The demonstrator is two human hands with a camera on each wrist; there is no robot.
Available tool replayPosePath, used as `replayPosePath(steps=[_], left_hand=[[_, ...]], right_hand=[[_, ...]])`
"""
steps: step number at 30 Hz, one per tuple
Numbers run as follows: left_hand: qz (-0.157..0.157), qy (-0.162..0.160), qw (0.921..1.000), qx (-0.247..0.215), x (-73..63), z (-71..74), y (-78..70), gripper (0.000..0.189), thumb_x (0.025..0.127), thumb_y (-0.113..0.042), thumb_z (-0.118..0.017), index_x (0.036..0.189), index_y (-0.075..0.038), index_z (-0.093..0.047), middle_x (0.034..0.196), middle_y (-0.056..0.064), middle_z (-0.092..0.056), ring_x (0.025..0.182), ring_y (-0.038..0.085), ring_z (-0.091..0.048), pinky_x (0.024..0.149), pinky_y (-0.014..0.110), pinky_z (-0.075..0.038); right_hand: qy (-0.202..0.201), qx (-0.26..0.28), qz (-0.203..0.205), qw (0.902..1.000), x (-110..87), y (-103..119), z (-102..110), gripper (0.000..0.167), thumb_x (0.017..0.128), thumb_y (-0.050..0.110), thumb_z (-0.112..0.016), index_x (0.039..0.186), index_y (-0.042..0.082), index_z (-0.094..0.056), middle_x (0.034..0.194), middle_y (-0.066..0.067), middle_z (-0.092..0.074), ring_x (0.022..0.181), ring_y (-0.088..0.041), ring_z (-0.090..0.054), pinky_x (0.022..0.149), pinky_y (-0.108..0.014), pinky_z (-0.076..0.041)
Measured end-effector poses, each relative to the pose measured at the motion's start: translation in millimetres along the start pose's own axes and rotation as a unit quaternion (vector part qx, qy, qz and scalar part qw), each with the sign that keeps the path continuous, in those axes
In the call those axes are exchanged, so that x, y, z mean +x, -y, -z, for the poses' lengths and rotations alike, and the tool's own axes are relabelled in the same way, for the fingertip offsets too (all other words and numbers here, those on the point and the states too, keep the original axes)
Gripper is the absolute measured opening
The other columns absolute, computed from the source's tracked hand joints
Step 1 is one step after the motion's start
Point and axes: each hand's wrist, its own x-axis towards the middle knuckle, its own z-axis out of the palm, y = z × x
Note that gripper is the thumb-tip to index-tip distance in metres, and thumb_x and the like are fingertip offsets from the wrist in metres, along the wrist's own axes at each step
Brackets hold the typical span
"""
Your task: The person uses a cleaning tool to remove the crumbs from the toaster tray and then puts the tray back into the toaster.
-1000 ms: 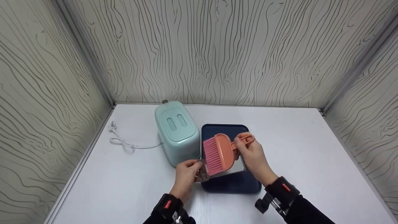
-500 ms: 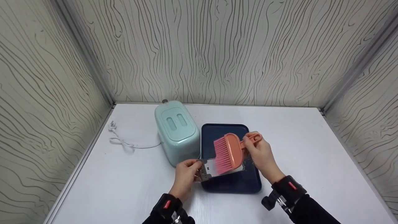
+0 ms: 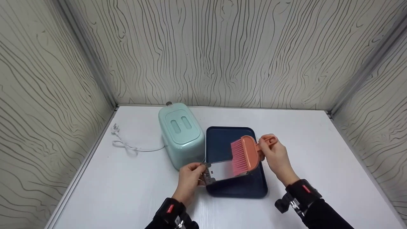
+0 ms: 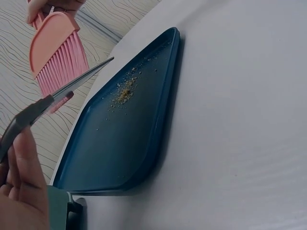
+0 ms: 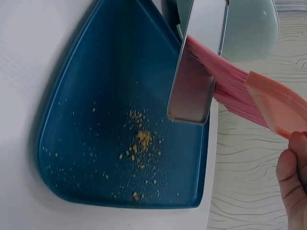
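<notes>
My left hand [image 3: 188,181] pinches the grey end of a flat metal crumb tray [image 3: 221,170], held tilted above a dark blue tray [image 3: 219,140]. In my right hand [image 3: 276,159] is the handle of an orange brush [image 3: 251,152] with pink bristles [image 5: 225,76]. The bristles lie on the crumb tray near its far right end. Below, crumbs [image 5: 143,139] are scattered on the blue tray, thickest in a small heap. In the left wrist view the crumb tray shows edge-on, with bristles behind it.
A mint-green toaster [image 3: 181,136] stands left of the blue tray, close to my left hand. Its white cord [image 3: 140,149] and plug [image 3: 115,128] lie on the white table [image 3: 127,190]. Patterned walls [image 3: 203,51] close off the back and sides.
The brush has swept rightward along the crumb tray, from the grey end to the far end, baring the metal behind it. My left hand has hardly moved.
</notes>
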Motion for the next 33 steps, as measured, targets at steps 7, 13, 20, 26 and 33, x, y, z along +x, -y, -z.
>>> replayPosePath(steps=[7,13,20,26,33], left_hand=[[0.0,0.0,1.0,-0.002,0.2,0.8,0.9,0.02,0.093,-0.01,-0.065,0.103,0.006,-0.072,0.078,0.004,-0.065,0.06,0.012,-0.062,0.053,0.023,-0.057],[0.003,-0.005,1.0,0.002,0.5,1.5,1.9,0.02,0.094,-0.009,-0.065,0.104,0.006,-0.071,0.079,0.005,-0.065,0.06,0.012,-0.062,0.052,0.024,-0.057],[0.001,-0.008,1.0,0.006,0.5,2.2,2.3,0.021,0.094,-0.011,-0.065,0.106,0.006,-0.07,0.08,0.006,-0.066,0.061,0.013,-0.062,0.053,0.025,-0.057],[-0.002,-0.01,0.9999,0.002,1.7,2.3,2.7,0.019,0.092,-0.01,-0.065,0.102,0.005,-0.07,0.08,0.006,-0.066,0.062,0.013,-0.063,0.053,0.025,-0.058],[-0.002,-0.022,0.9998,0.004,2.4,1.7,2.8,0.019,0.089,-0.01,-0.066,0.101,0.004,-0.071,0.079,0.007,-0.067,0.061,0.013,-0.063,0.053,0.025,-0.058]], right_hand=[[-0.007,-0.042,0.014,0.999,1.8,-7.1,8.9,0.024,0.105,0.026,-0.056,0.111,0.003,-0.06,0.081,-0.008,-0.066,0.064,-0.011,-0.058,0.056,-0.021,-0.049],[0.002,-0.047,0.007,0.9989,3.4,-10.3,12.4,0.022,0.106,0.023,-0.056,0.111,0.002,-0.058,0.08,-0.01,-0.067,0.06,-0.01,-0.061,0.054,-0.021,-0.053],[0.001,-0.042,0.011,0.9991,3.4,-10.5,14.0,0.021,0.106,0.023,-0.055,0.111,0.002,-0.058,0.078,-0.009,-0.067,0.059,-0.01,-0.062,0.053,-0.021,-0.054],[-0.006,-0.041,0.015,0.999,4.5,-11.6,14.1,0.02,0.106,0.022,-0.055,0.111,0.003,-0.059,0.08,-0.012,-0.07,0.059,-0.01,-0.064,0.054,-0.023,-0.056],[-0.01,-0.041,0.012,0.999,4.6,-10.0,14.0,0.021,0.106,0.021,-0.054,0.113,0.002,-0.059,0.084,-0.015,-0.069,0.064,-0.01,-0.068,0.058,-0.027,-0.061]])
